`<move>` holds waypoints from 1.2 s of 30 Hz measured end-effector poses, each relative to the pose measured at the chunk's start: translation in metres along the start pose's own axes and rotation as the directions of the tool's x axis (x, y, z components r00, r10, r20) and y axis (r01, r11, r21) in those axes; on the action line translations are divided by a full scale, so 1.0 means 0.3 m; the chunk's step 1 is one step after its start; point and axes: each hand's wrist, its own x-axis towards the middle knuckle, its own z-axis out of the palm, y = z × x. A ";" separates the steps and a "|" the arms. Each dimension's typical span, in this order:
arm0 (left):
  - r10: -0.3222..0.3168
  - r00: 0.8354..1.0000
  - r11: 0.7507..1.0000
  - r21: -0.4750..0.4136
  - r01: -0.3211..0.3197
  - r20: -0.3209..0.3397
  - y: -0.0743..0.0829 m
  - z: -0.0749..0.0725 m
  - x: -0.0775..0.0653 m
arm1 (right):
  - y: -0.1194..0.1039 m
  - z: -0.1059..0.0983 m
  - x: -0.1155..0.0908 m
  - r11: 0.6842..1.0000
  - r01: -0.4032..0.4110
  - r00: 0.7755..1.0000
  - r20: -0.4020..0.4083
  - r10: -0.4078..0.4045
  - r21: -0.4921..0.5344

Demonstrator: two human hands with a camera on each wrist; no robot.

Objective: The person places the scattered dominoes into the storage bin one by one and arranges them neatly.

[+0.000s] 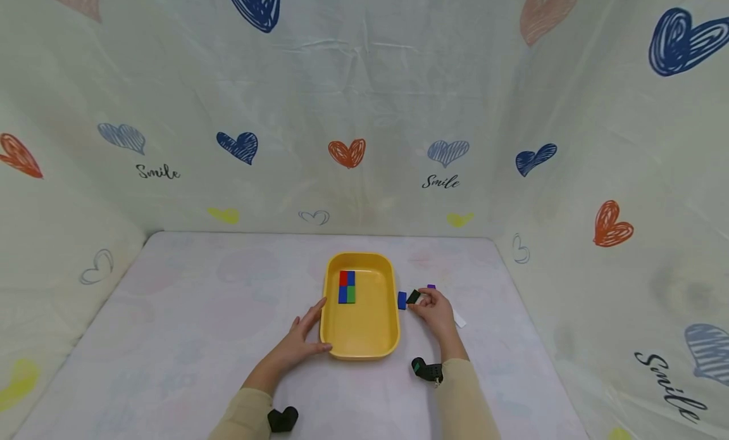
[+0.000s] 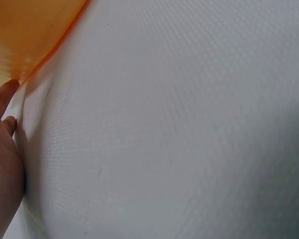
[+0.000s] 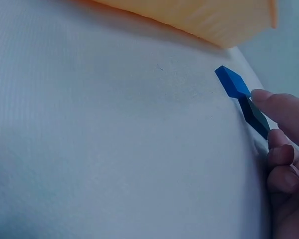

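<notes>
A yellow tray lies in the middle of the table. My left hand touches its left side, fingers and thumb spread along the rim; in the left wrist view the hand is only partly seen. To the right of the tray, my right hand pinches a dark green block between thumb and finger. That block appears tilted in the right wrist view, close beside a blue block. Inside the tray's upper left, red, blue and green blocks form a small rectangle.
A purple block shows partly behind the right hand. A white piece lies by the right wrist, partly covered. White cloth covers the table, and a heart-patterned curtain hangs around the back and sides.
</notes>
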 end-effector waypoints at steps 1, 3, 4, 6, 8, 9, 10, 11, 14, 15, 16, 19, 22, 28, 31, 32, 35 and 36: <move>0.002 1.000 1.000 0.000 -0.002 0.001 0.000 0.000 0.000 | 0.000 0.000 0.002 1.000 -0.001 1.000 0.000 0.001 -0.009; 0.001 1.000 1.000 0.001 -0.001 0.004 -0.001 -0.001 0.001 | 0.001 0.000 0.005 1.000 -0.003 1.000 -0.002 0.003 -0.026; 0.003 1.000 1.000 0.002 -0.003 0.003 -0.001 0.000 0.001 | 0.001 0.001 0.007 0.999 -0.009 1.000 -0.006 0.009 -0.035; -0.004 1.000 1.000 0.007 0.004 0.001 -0.001 0.000 0.002 | 0.001 0.003 0.010 0.998 -0.017 1.000 -0.013 0.017 -0.053; -0.005 1.000 1.000 0.005 0.006 -0.003 -0.002 0.002 0.001 | 0.002 0.007 0.012 0.997 -0.028 1.000 -0.016 0.027 -0.067; -0.012 1.000 1.000 0.006 0.012 -0.006 -0.001 0.002 0.001 | 0.001 0.009 0.013 0.997 -0.034 0.999 -0.019 0.032 -0.072; -0.016 1.000 1.000 0.007 0.016 -0.009 -0.001 0.002 0.001 | 0.001 0.011 0.013 0.996 -0.035 0.999 -0.019 0.034 -0.079; -0.019 1.000 1.000 0.010 0.020 -0.009 -0.001 0.002 0.001 | 0.003 0.012 0.013 0.996 -0.038 0.999 -0.020 0.037 -0.085; -0.019 1.000 1.000 0.012 0.019 -0.011 0.000 0.002 0.001 | 0.004 0.012 0.011 0.994 -0.041 0.999 -0.022 0.039 -0.105; -0.022 1.000 1.000 0.012 0.023 -0.010 0.000 0.001 0.001 | 0.005 0.011 0.010 0.993 -0.041 0.999 -0.022 0.039 -0.110; -0.020 1.000 1.000 0.012 0.020 -0.009 0.001 0.001 0.001 | 0.005 0.011 0.010 0.993 -0.042 0.999 -0.023 0.040 -0.112; -0.016 1.000 1.000 0.012 0.016 -0.007 0.000 -0.001 0.001 | 0.002 0.011 0.008 0.993 -0.040 0.999 -0.022 0.038 -0.113; -0.012 1.000 1.000 0.017 0.012 -0.005 0.001 -0.001 0.000 | -0.002 0.011 0.005 0.994 -0.041 0.999 -0.022 0.038 -0.104; 0.009 1.000 1.000 0.012 -0.009 -0.011 0.003 0.002 -0.002 | -0.006 0.006 -0.005 0.995 -0.058 0.998 -0.017 0.057 -0.080; 0.010 1.000 1.000 0.018 -0.010 -0.014 0.003 0.002 -0.002 | -0.006 0.001 -0.010 0.997 -0.066 0.998 -0.011 0.066 -0.030; 0.009 1.000 1.000 0.019 -0.009 -0.014 0.003 0.002 -0.002 | -0.007 -0.002 -0.011 0.998 -0.068 0.998 -0.008 0.068 -0.005; -0.008 1.000 1.000 0.021 0.009 -0.011 0.007 0.000 -0.003 | -0.005 -0.009 -0.014 0.995 -0.073 0.997 0.010 0.072 0.065; -0.012 1.000 1.000 0.020 0.012 -0.010 0.007 0.000 -0.003 | -0.003 -0.013 -0.014 0.993 -0.074 0.997 0.013 0.073 0.087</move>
